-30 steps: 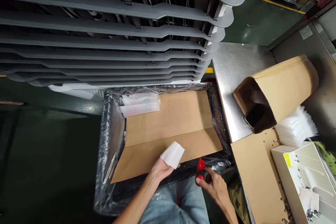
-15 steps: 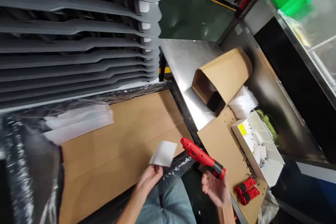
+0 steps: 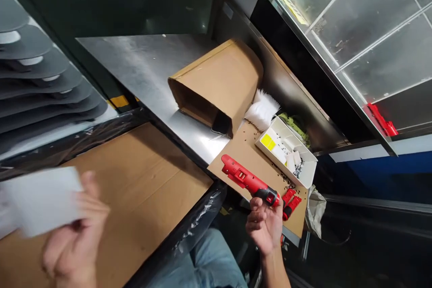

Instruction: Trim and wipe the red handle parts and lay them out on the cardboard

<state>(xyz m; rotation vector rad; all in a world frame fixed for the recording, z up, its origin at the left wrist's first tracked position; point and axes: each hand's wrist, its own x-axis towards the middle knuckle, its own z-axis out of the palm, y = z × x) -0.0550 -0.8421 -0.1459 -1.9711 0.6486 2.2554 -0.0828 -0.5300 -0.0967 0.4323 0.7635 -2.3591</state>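
Observation:
My right hand [image 3: 265,224] grips the black handle end of a red power screwdriver [image 3: 249,181], holding it over a cardboard sheet [image 3: 249,153] on the steel bench [image 3: 141,65]. My left hand [image 3: 74,245], blurred at the lower left, holds a white paper piece [image 3: 40,199] above the cardboard liner [image 3: 141,180] of a plastic-lined bin. Two more red tools [image 3: 289,201] lie just right of my right hand.
An open brown cardboard tube-like box [image 3: 219,78] lies on the bench with a dark phone [image 3: 221,123] at its mouth. A white tray [image 3: 286,150] with small parts, a stack of white bags [image 3: 263,110] and stacked grey panels [image 3: 37,81] surround the area.
The view has swung right toward the bench. My right hand lifted the red screwdriver from below the bin to bench height. My left hand with the white piece now sits far left.

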